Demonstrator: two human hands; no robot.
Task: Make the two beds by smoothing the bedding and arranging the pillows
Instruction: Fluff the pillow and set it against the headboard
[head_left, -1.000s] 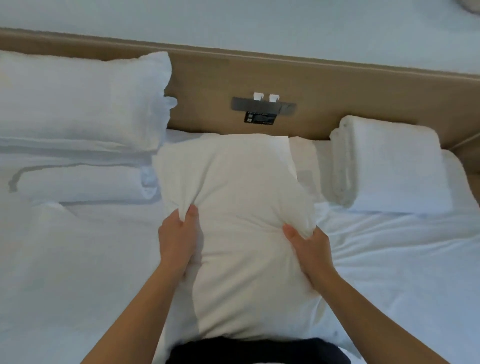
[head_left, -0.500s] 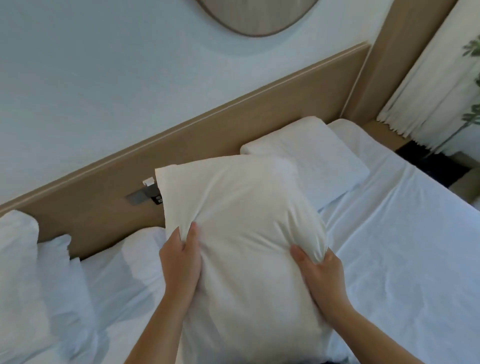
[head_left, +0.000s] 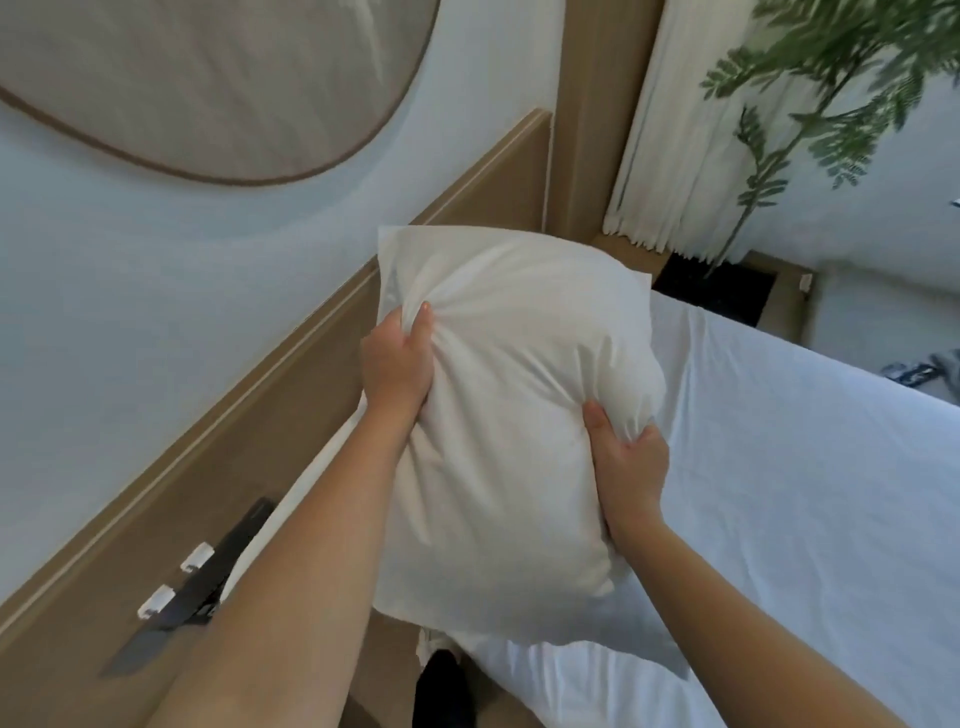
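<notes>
Currently the plump white fabric pillow (head_left: 511, 415) is lifted clear of the white-sheeted mattress (head_left: 810, 467), held in the air between both hands, over the corner where the mattress meets the tan wooden headboard (head_left: 291, 374).

Grip state: left hand (head_left: 397, 364) is closed on a bunched fold of the pillowcase near the upper left edge; fabric radiates in creases from that pinch. Right hand (head_left: 628, 457) is clamped on the right side edge lower down, thumb on the near face, the other digits hidden behind. Both hands full, neither slack.

Key relation: the pillow's long axis runs roughly away from the person, near end by the forearms, far end pointing at the headboard corner and the cream pleated curtain (head_left: 670, 119). The two grips are staggered, left higher along the axis than right, so the pillow hangs slightly skewed.

Landing zone, as I judge it: head of the mattress, which lies forward and to the right of the grips. Right hand is nearer the sheet, left nearer the headboard. To seat it square, the long axis probably needs turning to lie along the headboard, not pointing into it.

Risk: the left hand holds only case fabric, so the filling may slump on release.
</notes>
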